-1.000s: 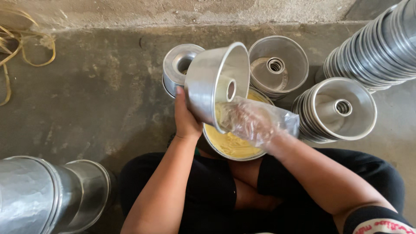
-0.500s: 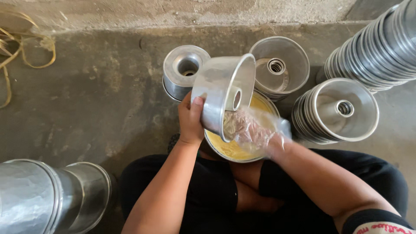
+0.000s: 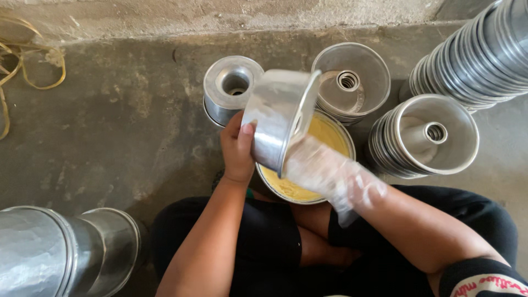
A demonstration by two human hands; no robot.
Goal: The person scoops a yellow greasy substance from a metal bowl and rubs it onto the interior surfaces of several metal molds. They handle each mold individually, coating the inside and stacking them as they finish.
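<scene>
In front of the person's crossed legs, the left hand (image 3: 237,147) holds a shiny metal tube pan (image 3: 278,125) by its outside wall, thumb on the side, fingers wrapped behind it. The pan is tipped on its side with its open mouth turned to the right.

The right hand (image 3: 322,168) wears a thin see-through plastic glove. It sits at the pan's mouth and looks blurry, so I cannot tell if its fingers are spread or curled, or how much of the pan's inside they touch.

A second ago the pan was higher and more tilted toward the camera, and the middle tube inside could be seen. Now it has turned and dropped lower, and the tube is hidden. The gloved hand has slid along the rim. To me this looks like the hand is rubbing around the inside while the other hand turns the pan.

Just under both hands is a round bowl of yellow stuff (image 3: 330,137), partly covered by the pan and glove.

A little past the left hand stands an upside-down pan (image 3: 234,88). Past the right hand is an open pan (image 3: 352,82), then a stack of pans (image 3: 426,137). Far right, a long leaning stack (image 3: 484,55) is cut off by the edge. Near the left elbow, big metal tins (image 3: 60,253) are cut off too.
</scene>
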